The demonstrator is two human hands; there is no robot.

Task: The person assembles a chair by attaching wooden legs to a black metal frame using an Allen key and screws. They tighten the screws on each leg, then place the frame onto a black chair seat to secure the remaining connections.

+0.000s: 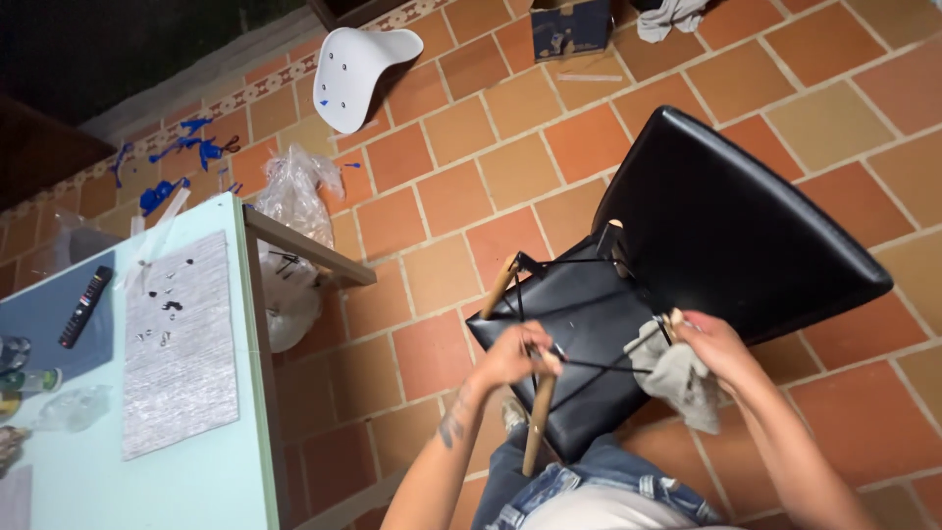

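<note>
My left hand [510, 355]: fingers pinched shut on thin black metal brace rod [599, 365] where it meets pale wooden chair leg [538, 422], likely steadying joint. My right hand [714, 345]: fingers clamped on crumpled grey cloth [682, 378], wrapped round tip of second leg, probably for grip. Upturned black padded chair [726, 236] rests against my lap, underside up, legs within reach. Left: pale green table [196, 491] with grey mat [182, 344], small dark screws, black remote control [83, 306]. Far: white moulded plastic seat shell [355, 71] on terracotta tiled floor [461, 177].
</note>
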